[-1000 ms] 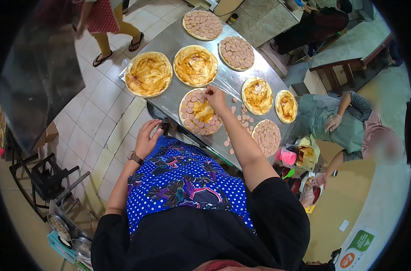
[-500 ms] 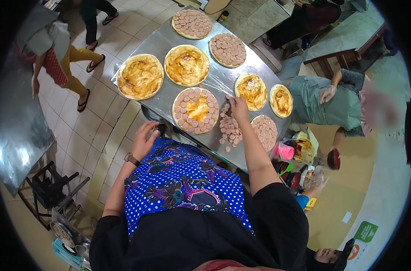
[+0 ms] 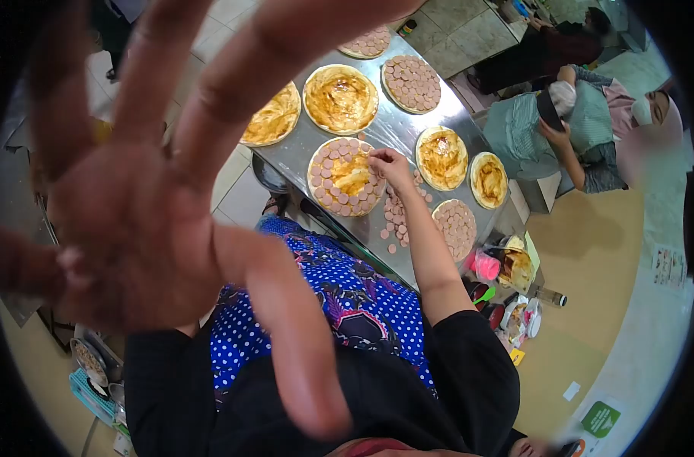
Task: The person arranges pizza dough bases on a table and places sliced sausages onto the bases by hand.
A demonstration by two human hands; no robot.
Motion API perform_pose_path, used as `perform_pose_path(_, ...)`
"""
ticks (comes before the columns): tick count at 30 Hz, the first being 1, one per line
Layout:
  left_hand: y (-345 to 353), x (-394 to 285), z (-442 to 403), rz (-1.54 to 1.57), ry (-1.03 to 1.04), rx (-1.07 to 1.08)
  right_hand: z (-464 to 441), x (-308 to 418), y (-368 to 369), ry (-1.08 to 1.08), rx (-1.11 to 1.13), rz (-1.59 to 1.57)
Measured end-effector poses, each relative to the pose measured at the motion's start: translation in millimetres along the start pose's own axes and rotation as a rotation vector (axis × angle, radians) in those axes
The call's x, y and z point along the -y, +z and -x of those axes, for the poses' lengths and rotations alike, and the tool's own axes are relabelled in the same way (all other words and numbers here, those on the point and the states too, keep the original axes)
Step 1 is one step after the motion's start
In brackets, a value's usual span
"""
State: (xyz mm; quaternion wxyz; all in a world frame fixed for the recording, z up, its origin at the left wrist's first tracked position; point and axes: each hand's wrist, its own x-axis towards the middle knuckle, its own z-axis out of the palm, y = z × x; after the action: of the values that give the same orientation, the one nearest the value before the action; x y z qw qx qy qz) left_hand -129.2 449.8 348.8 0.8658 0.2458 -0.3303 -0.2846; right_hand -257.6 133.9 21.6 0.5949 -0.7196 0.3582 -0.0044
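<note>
My left hand [image 3: 134, 221] is raised close to the camera, its fingers spread and holding nothing; it hides much of the left side. My right hand [image 3: 393, 169] pinches over the right edge of a round dough base [image 3: 352, 179], fingertips together. Anything between them is too small to make out. Sausage slices cover that base in a ring, with orange-brown sauce showing in its middle. Just below my right hand lies a loose pile of sausage slices [image 3: 395, 217]. A sauced base [image 3: 441, 158] without slices sits to its right, and a slice-covered base [image 3: 454, 228] lies below that.
More round bases, including a sauced one [image 3: 340, 99] and a covered one [image 3: 411, 84], lie on the metal table [image 3: 286, 171]. A pink container [image 3: 484, 265] and a green spoon [image 3: 485, 295] are at right. A co-worker in an apron [image 3: 518, 137] holds a dark object beyond the table.
My left hand has risen from beside the table up to the camera, fingers spread. My right hand has moved from the loose slices to the ringed base. The view has shifted slightly.
</note>
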Motion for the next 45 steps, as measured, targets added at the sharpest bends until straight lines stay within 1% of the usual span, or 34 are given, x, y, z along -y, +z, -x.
perform_pose_path(2, 3, -1, 1, -0.007, 0.022, -0.020, -12, -14, 11, -0.017, 0.046, 0.019)
perform_pose_path(3, 4, -2, 2, -0.012, 0.031, -0.028, -17, -13, 18, -0.024, -0.002, 0.086)
perform_pose_path(4, 5, -3, 3, -0.018, 0.041, -0.037, -20, -13, 20, -0.027, 0.003, 0.086)
perform_pose_path(6, 5, -4, 6, -0.023, 0.055, -0.059, -22, -10, 22, -0.134, 0.008, 0.247)
perform_pose_path(10, 3, -8, 13, -0.031, 0.093, -0.098, -23, 1, 25, -0.180, 0.014, 0.370)
perform_pose_path(12, 0, -10, 17, -0.033, 0.118, -0.121, -23, 5, 26, -0.357, -0.060, 0.507)
perform_pose_path(13, -1, -10, 19, -0.036, 0.125, -0.130, -22, 8, 27, -0.357, -0.058, 0.506)
perform_pose_path(15, -2, -11, 23, -0.040, 0.137, -0.149, -19, 13, 26, -0.336, -0.086, 0.619)
perform_pose_path(16, -1, -12, 24, -0.043, 0.141, -0.161, -22, 9, 24, -0.335, -0.084, 0.618)
perform_pose_path(18, 0, -13, 26, -0.040, 0.146, -0.185, -28, 6, 18, -0.327, -0.148, 0.570)
perform_pose_path(20, 0, -13, 28, -0.034, 0.140, -0.202, -24, 5, 13, -0.304, -0.155, 0.606)
perform_pose_path(22, 2, -10, 29, -0.028, 0.122, -0.212, -19, 8, 9, -0.329, -0.119, 0.753)
perform_pose_path(26, 5, -4, 26, -0.026, 0.064, -0.208, -10, 13, 7, -0.336, -0.114, 0.754)
perform_pose_path(28, 7, -1, 25, -0.025, 0.045, -0.202, -10, 2, -11, -0.422, -0.217, 0.648)
perform_pose_path(29, 8, -2, 23, -0.021, 0.045, -0.197, -8, -5, -25, -0.416, -0.223, 0.648)
perform_pose_path(31, 8, -4, 20, -0.022, 0.050, -0.192, -2, -28, -62, -0.271, -0.335, 0.622)
perform_pose_path(32, 8, -7, 19, -0.019, 0.057, -0.188, 4, -41, -79, -0.267, -0.340, 0.623)
perform_pose_path(33, 11, -7, 18, -0.016, 0.059, -0.185, 13, -55, -95, -0.218, -0.342, 0.613)
perform_pose_path(34, 10, -8, 17, -0.012, 0.061, -0.179, 24, -63, -104, -0.169, -0.343, 0.603)
perform_pose_path(36, 12, -7, 14, -0.010, 0.048, -0.166, 45, -76, -112, -0.152, -0.320, 0.631)
perform_pose_path(38, 18, -5, 9, 0.002, 0.019, -0.143, 61, -84, -113, -0.131, -0.294, 0.656)
perform_pose_path(42, 29, 5, 1, -0.005, -0.055, -0.087, 77, -86, -88, -0.137, -0.357, 0.693)
perform_pose_path(44, 36, 9, -1, -0.005, -0.093, -0.068, 81, -62, -73, -0.253, -0.377, 0.819)
perform_pose_path(45, 39, 10, 0, -0.002, -0.103, -0.062, 76, -67, -71, -0.254, -0.392, 0.874)
